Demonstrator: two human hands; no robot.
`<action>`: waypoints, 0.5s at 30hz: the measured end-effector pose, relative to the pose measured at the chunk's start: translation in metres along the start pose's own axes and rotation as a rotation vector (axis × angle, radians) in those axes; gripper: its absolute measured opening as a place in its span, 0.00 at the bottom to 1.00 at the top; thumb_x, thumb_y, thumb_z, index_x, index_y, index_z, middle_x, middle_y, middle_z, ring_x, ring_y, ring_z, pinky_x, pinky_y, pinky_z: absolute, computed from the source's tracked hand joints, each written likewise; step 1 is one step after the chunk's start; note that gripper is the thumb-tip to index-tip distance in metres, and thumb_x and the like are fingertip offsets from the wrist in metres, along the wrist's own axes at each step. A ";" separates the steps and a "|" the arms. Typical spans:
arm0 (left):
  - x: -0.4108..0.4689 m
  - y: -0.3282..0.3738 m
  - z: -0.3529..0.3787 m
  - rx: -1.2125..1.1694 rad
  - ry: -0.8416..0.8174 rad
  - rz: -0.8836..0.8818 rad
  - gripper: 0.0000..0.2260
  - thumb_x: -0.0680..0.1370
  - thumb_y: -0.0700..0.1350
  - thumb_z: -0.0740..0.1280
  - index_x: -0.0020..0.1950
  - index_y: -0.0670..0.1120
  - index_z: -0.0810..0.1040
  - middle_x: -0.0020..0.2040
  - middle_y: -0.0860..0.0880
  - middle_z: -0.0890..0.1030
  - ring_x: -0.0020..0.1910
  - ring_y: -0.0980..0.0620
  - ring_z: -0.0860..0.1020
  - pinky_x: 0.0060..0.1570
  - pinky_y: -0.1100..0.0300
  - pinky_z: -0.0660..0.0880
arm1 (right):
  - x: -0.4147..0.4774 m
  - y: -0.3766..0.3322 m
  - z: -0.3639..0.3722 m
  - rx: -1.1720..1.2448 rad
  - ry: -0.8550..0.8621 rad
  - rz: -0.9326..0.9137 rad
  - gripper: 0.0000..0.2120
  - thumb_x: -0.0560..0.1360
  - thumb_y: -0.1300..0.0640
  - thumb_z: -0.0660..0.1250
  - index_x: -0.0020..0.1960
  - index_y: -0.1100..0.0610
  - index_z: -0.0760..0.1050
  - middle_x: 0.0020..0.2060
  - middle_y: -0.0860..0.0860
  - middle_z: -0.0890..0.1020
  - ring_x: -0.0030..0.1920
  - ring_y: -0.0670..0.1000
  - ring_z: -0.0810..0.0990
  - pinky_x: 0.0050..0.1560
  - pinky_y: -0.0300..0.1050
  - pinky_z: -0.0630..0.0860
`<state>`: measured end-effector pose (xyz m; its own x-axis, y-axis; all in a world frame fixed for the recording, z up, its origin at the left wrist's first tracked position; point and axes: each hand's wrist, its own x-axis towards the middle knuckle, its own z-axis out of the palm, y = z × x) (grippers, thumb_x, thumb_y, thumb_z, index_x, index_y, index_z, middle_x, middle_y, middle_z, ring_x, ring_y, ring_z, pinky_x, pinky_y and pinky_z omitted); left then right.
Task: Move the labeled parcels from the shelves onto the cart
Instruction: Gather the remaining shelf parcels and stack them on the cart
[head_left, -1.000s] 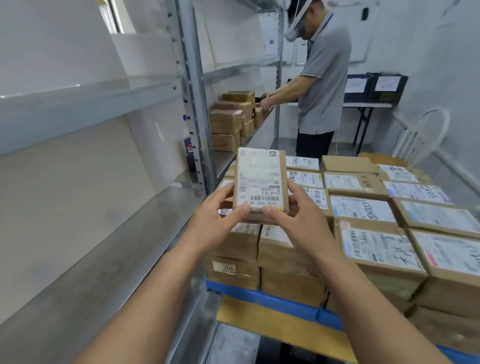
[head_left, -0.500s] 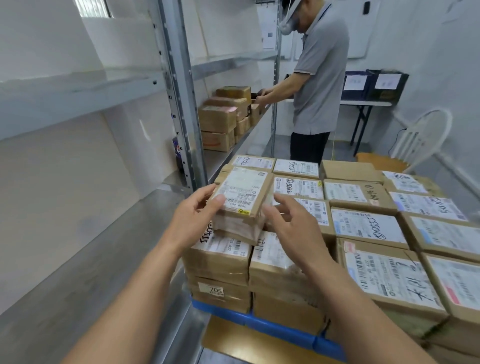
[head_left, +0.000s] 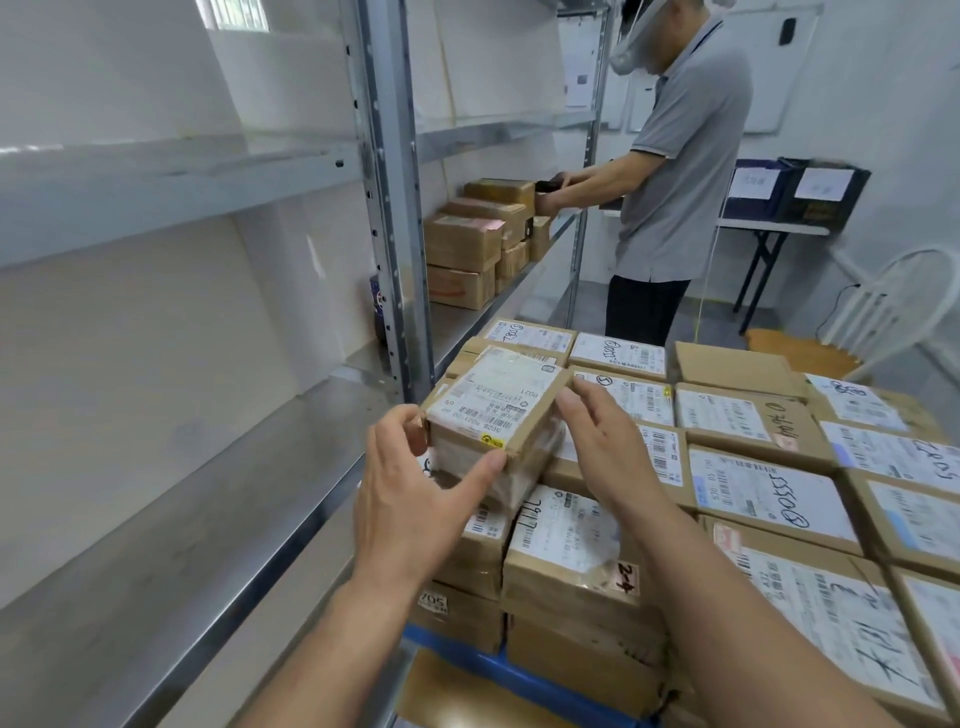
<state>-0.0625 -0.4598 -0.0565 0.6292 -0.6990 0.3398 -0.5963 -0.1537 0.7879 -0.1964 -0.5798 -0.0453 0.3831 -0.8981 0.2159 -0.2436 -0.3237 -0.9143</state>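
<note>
A small cardboard parcel (head_left: 496, 410) with a white label lies flat on top of the stacked parcels at the cart's near left corner. My left hand (head_left: 415, 493) grips its near left corner, thumb along the front edge and fingers round the left side. My right hand (head_left: 605, 441) rests with relaxed fingers against the parcel's right side. The blue cart (head_left: 498, 667) carries several labeled parcels (head_left: 763, 493) packed in rows. More brown parcels (head_left: 467, 244) sit on the metal shelf further back.
The grey metal shelf (head_left: 208, 499) runs along my left, with an upright post (head_left: 395, 208) beside the cart. Another person (head_left: 675, 171) stands behind the cart, handling parcels on the shelf. A white chair (head_left: 893, 306) and a table with dark bins (head_left: 800, 192) stand at the back right.
The parcel came down from upright in both hands to lying flat on the cart's stack. My right hand loosened and now rests at its right side.
</note>
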 end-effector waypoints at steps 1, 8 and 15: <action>0.003 -0.001 0.000 -0.031 0.007 -0.003 0.39 0.62 0.69 0.67 0.66 0.53 0.61 0.57 0.56 0.68 0.54 0.58 0.71 0.51 0.58 0.71 | 0.000 0.000 -0.001 0.004 0.005 -0.001 0.06 0.80 0.49 0.57 0.54 0.42 0.72 0.50 0.40 0.77 0.51 0.37 0.75 0.45 0.30 0.70; 0.023 -0.008 0.000 -0.147 -0.157 0.036 0.37 0.63 0.73 0.60 0.67 0.56 0.66 0.63 0.61 0.70 0.55 0.68 0.70 0.50 0.65 0.69 | 0.001 -0.002 -0.006 -0.004 0.004 -0.029 0.09 0.80 0.48 0.59 0.49 0.51 0.76 0.45 0.48 0.78 0.45 0.44 0.75 0.40 0.34 0.71; 0.100 0.001 0.002 -0.147 -0.337 0.160 0.33 0.74 0.53 0.69 0.74 0.63 0.57 0.61 0.59 0.67 0.57 0.64 0.69 0.56 0.63 0.69 | 0.038 -0.014 -0.011 0.020 0.004 -0.045 0.09 0.78 0.54 0.62 0.58 0.51 0.73 0.50 0.47 0.81 0.52 0.48 0.80 0.54 0.52 0.78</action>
<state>-0.0019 -0.5314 -0.0226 0.3208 -0.8997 0.2960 -0.5804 0.0603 0.8121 -0.1878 -0.6129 -0.0206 0.3898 -0.8841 0.2578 -0.2086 -0.3574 -0.9103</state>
